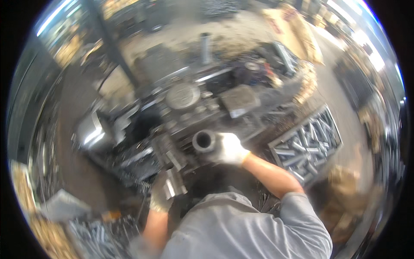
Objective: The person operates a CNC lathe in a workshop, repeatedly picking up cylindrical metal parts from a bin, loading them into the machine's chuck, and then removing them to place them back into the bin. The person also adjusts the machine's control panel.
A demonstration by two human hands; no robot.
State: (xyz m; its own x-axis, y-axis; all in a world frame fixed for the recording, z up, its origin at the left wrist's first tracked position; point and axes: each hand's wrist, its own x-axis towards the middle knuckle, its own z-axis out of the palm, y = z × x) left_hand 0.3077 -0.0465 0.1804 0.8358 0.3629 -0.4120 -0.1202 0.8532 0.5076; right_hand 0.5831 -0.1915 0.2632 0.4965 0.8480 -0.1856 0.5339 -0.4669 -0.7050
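My left hand, in a pale glove, is closed round a short shiny metal piece in front of the machine's near side. Motion blur hides the piece's exact shape. To the right, my right hand wears a white glove and is closed on a round tube-like metal part with a dark hollow end facing up. Its fingertips are partly hidden behind that part. Just beyond both hands lies the greasy dark metalworking machine, with a round disc on top.
A crate full of short metal tubes stands to the right. A rectangular metal block sits on the machine. At the left is a shiny rounded cover. More metal pieces lie at lower left, and a sack is at far right.
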